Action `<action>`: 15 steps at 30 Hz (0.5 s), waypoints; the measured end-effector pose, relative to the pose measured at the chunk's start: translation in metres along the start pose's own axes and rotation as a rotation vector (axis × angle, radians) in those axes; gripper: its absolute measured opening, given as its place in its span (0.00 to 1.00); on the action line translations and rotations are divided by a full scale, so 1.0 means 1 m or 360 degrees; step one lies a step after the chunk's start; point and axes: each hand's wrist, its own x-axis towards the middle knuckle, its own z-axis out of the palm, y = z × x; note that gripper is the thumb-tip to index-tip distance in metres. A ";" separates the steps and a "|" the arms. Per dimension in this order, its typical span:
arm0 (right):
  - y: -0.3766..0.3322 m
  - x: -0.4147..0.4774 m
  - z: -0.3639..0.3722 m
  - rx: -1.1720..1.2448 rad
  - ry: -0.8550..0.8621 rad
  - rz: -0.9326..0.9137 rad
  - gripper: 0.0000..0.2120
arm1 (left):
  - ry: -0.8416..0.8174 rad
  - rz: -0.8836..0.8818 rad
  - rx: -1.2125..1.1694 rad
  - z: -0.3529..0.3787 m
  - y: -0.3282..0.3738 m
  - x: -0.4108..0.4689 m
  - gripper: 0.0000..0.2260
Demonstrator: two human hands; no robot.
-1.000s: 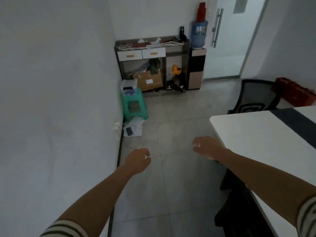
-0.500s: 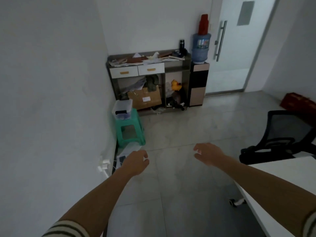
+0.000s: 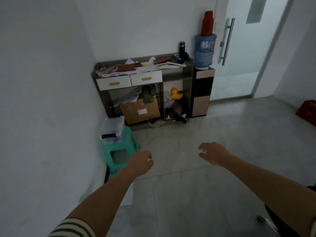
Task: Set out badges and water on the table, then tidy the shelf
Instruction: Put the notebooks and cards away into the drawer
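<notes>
A grey shelf unit (image 3: 176, 77) with two white drawers stands against the far wall. Its top is littered with papers (image 3: 143, 66), brown folders and books. Below sit a cardboard box (image 3: 140, 111), crumpled papers, a green cloth and a yellow rubber duck (image 3: 176, 93). My left hand (image 3: 141, 162) hovers over the floor with fingers loosely curled, holding nothing. Further right, my right hand (image 3: 212, 153) is held out in the air, fingers relaxed and empty. Both hands are well short of the shelf.
A water dispenser (image 3: 203, 88) with a blue jug stands right of the shelf, beside a glass door (image 3: 242, 53). A green stool (image 3: 122, 151) carrying a clear plastic bin (image 3: 112, 128) sits by the left wall. A red crate (image 3: 307, 112) lies far right.
The view has advanced toward the shelf. The white table and the office chair have dropped out of view at right. Both hands stay held out in front, empty.
</notes>
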 end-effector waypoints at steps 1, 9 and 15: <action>0.001 0.026 -0.012 -0.0018 0.0000 -0.0020 0.16 | 0.0019 -0.0013 -0.0011 -0.010 0.002 0.022 0.13; -0.031 0.232 -0.083 -0.0149 -0.0011 -0.0221 0.18 | 0.0152 -0.0123 -0.0114 -0.075 -0.025 0.180 0.11; -0.066 0.387 -0.098 -0.0089 0.0010 -0.0356 0.15 | 0.0203 -0.0207 -0.0050 -0.123 -0.079 0.318 0.11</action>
